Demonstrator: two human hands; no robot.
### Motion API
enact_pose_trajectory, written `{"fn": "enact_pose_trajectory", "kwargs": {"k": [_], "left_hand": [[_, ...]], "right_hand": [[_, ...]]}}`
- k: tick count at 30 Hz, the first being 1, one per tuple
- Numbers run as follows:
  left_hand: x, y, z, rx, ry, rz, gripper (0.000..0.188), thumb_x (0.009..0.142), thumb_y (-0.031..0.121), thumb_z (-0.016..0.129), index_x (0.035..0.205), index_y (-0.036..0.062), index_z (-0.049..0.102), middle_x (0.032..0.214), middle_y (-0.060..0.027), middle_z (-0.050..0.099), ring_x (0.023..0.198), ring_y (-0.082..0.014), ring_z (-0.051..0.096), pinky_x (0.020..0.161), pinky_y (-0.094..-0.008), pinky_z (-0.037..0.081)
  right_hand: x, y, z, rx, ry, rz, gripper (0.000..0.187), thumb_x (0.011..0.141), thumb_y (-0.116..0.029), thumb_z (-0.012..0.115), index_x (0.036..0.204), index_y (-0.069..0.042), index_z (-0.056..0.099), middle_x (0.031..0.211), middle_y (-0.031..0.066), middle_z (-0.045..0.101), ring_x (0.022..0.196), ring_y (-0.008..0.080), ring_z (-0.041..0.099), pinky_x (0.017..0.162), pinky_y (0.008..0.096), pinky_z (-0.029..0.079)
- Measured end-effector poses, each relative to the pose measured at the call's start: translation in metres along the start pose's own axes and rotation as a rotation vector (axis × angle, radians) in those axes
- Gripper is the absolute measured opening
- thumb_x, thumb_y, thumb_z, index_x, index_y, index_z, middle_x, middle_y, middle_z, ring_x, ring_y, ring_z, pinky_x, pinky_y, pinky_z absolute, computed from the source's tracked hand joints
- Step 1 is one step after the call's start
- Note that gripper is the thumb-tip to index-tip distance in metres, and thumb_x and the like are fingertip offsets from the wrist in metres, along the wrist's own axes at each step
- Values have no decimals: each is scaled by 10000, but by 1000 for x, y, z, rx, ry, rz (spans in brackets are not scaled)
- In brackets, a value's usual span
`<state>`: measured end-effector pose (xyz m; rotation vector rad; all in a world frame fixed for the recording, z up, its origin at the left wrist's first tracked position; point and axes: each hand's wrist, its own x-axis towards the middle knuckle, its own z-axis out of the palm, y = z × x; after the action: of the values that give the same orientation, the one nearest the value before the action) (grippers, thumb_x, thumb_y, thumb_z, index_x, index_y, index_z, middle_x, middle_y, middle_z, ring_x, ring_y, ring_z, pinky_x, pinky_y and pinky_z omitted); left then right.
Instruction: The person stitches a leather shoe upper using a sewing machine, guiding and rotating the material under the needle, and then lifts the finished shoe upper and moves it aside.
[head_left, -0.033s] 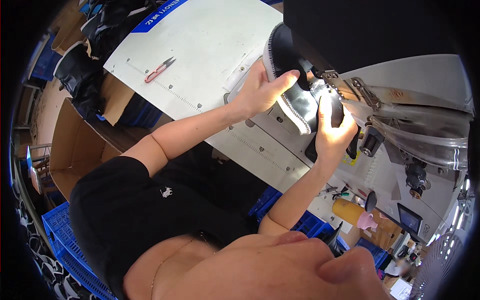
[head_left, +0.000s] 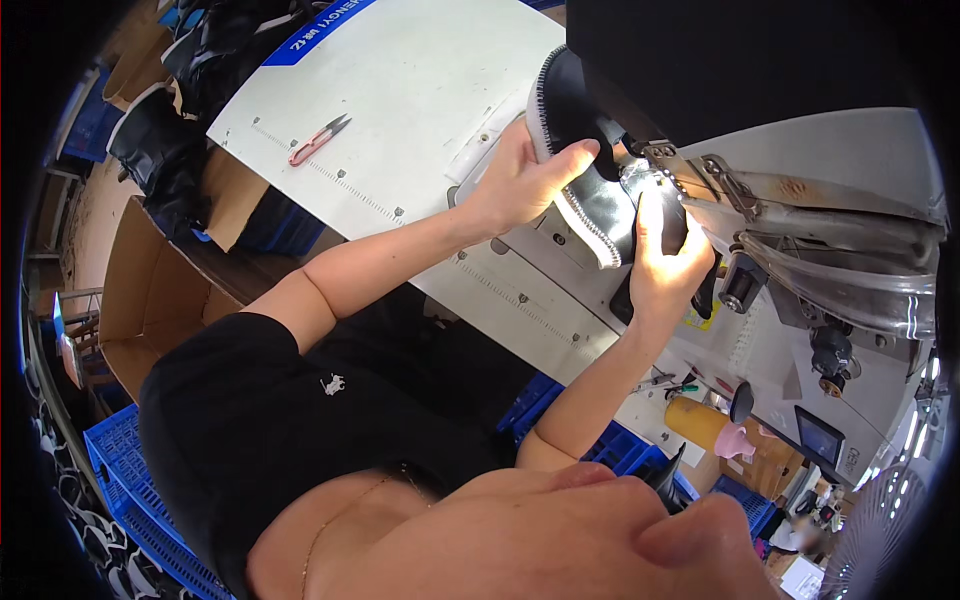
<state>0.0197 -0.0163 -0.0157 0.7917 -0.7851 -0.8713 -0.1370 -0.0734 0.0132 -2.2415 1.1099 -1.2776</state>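
A black shoe upper [head_left: 602, 208] with a pale, whip-stitched edge lies under the head of a sewing machine [head_left: 722, 188], lit by a bright lamp. My left hand [head_left: 522, 182] grips its left side, thumb on top of the black surface and fingers beneath the pale edge. On the right, my right hand [head_left: 668, 272] pinches the piece close to the machine's needle area. Its fingertips are partly washed out by the glare. The needle itself cannot be made out.
Pink-handled thread snips [head_left: 320, 140] lie on the white table [head_left: 410, 90]. A yellow bottle with a pink cap [head_left: 708, 428] lies at the lower right. Cardboard boxes [head_left: 150, 290], blue crates [head_left: 130, 480] and black shoe pieces [head_left: 160, 150] stand at the left.
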Motion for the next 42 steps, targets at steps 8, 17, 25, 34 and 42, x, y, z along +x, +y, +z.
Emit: {"fn": "enact_pose_trajectory", "kwargs": {"k": [8, 17, 25, 34, 42], "left_hand": [[1, 1, -4, 49, -14, -31, 230, 888, 155, 593, 1047, -11, 590, 907, -18, 638, 784, -57, 574, 690, -228, 473], [-6, -1, 0, 291, -21, 83, 188, 882, 166, 585, 995, 22, 629, 672, 56, 522, 584, -7, 412, 494, -216, 308], [1, 0, -3, 330, -93, 180, 175, 882, 154, 572, 1011, 47, 620, 720, 43, 547, 621, -28, 418, 560, -207, 348], [10, 0, -5, 189, -163, 54, 186, 886, 166, 587, 975, 4, 616, 786, 25, 593, 694, -32, 493, 618, -207, 407], [29, 17, -14, 30, -205, -263, 194, 849, 162, 649, 949, -3, 637, 830, -23, 650, 707, -51, 584, 640, -196, 465]], "right_hand": [[-5, -8, 4, 22, 53, 59, 338, 811, -239, 699, 934, 72, 646, 853, 175, 663, 777, 246, 627, 765, 350, 480], [-17, -41, 13, -115, 176, 148, 271, 784, -151, 687, 956, 45, 611, 977, 191, 595, 986, 338, 542, 873, 412, 427], [-21, -48, 19, -202, 239, 58, 237, 765, -116, 677, 934, 33, 602, 961, 178, 584, 991, 351, 520, 896, 444, 398], [-21, -49, 22, -178, 276, 50, 282, 708, -93, 687, 948, 19, 593, 931, 163, 577, 996, 349, 505, 918, 452, 369], [-39, -66, 35, -434, 296, 130, 443, 786, -192, 638, 1153, 30, 529, 1101, 180, 577, 1058, 335, 536, 890, 456, 351]]}}
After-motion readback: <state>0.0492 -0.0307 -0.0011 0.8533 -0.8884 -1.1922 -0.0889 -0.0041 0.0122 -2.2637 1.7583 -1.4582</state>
